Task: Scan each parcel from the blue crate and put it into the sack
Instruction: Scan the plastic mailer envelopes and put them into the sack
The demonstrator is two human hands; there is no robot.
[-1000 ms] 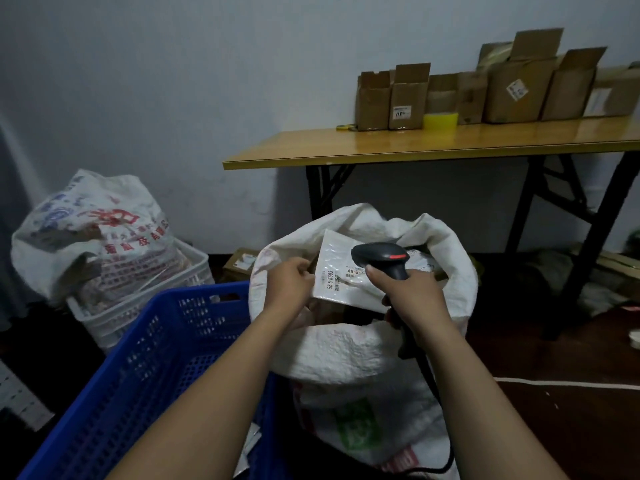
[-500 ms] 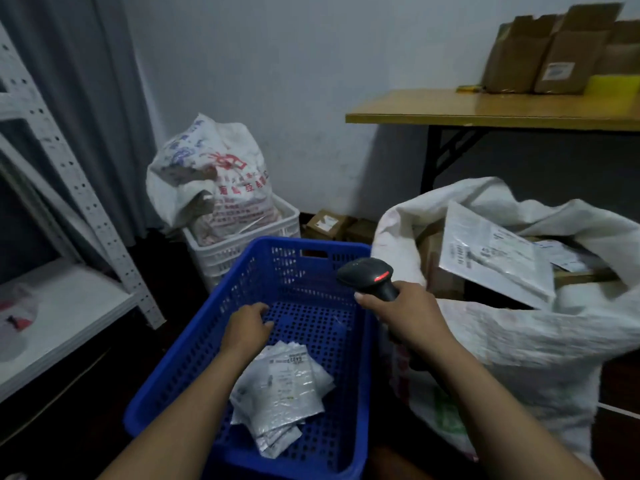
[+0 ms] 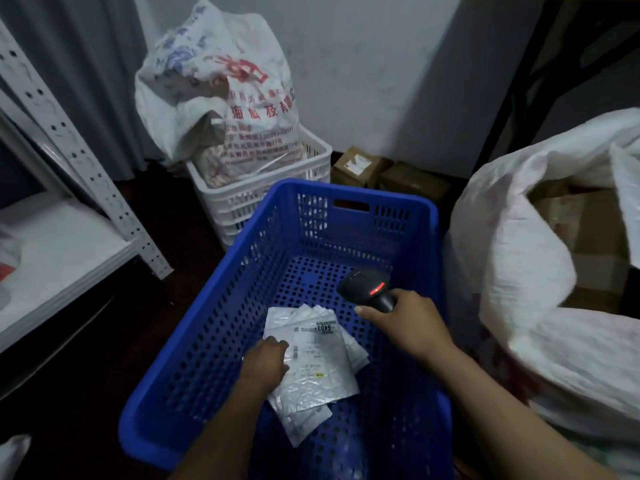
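Observation:
The blue crate stands in front of me with a small stack of white plastic mailer parcels on its floor. My left hand rests on the left edge of the top parcel, fingers curled onto it. My right hand is closed around a black barcode scanner, its red light on, held inside the crate just above and right of the parcels. The white woven sack stands open at the right, with brown boxes showing inside.
A white crate holding a printed sack stands behind the blue crate. Cardboard boxes lie on the floor by the wall. A white metal shelf is at the left. Black table legs rise at the upper right.
The earlier parcel was left in the sack. My view swung left and down to the crate. My left hand dropped onto the parcel stack, and the scanner followed into the crate.

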